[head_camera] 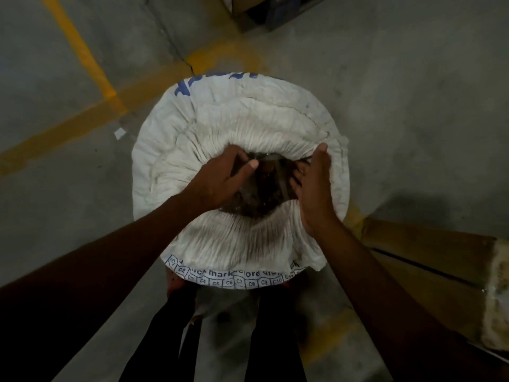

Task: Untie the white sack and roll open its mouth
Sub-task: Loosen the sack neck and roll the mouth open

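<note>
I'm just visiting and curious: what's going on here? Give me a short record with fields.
Setting: grey concrete floor with yellow painted lines
Main thing: white sack, upright, blue print on its cloth
Sack mouth: open, cloth rolled down in a thick ring
Contents: dark, too dim to identify
Left hand: reaching into the mouth
Right hand: palm against the inner rim at the right
Nearby: cardboard box

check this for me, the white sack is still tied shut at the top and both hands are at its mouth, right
Not quite. The head view shows the white sack already open, its rim rolled back and dark contents visible inside. The left hand and right hand are indeed at its mouth.
</note>
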The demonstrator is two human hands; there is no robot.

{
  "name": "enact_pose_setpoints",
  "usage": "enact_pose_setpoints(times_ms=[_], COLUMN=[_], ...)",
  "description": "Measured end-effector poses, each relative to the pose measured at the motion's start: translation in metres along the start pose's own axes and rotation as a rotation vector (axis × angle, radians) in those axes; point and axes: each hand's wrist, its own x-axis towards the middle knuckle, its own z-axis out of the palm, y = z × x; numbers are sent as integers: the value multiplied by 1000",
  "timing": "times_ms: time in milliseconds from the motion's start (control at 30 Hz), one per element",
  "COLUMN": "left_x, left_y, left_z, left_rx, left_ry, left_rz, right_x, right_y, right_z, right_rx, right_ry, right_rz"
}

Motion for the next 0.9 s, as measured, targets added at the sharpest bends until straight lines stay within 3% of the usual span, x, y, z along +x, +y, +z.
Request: enact_pose_setpoints(times_ms=[133,300,533,667,767,900], left_x=[12,16,6,-10,-27,-50], left_y=[-4,-12,-17,-34,-47,-66], left_z=[-9,-23,-19,-25,-31,-28], left_rx=[29,218,380,526,503,641], left_ry=[39,161,196,119,-21,-294], left_rz=[108,146,115,249,386,564], right_x=[-1,15,16,6,-1,-13], right_y=[-5,-7,-3,9,20,38], right_z=[-8,-28,-27,-37,-49,-58], right_rx=[-491,-831,-874,-1036,-1153,-1351], right_ry=[141,112,93,59,-117,-613], right_rz=[-376,-579,-623,-730,-868,-917])
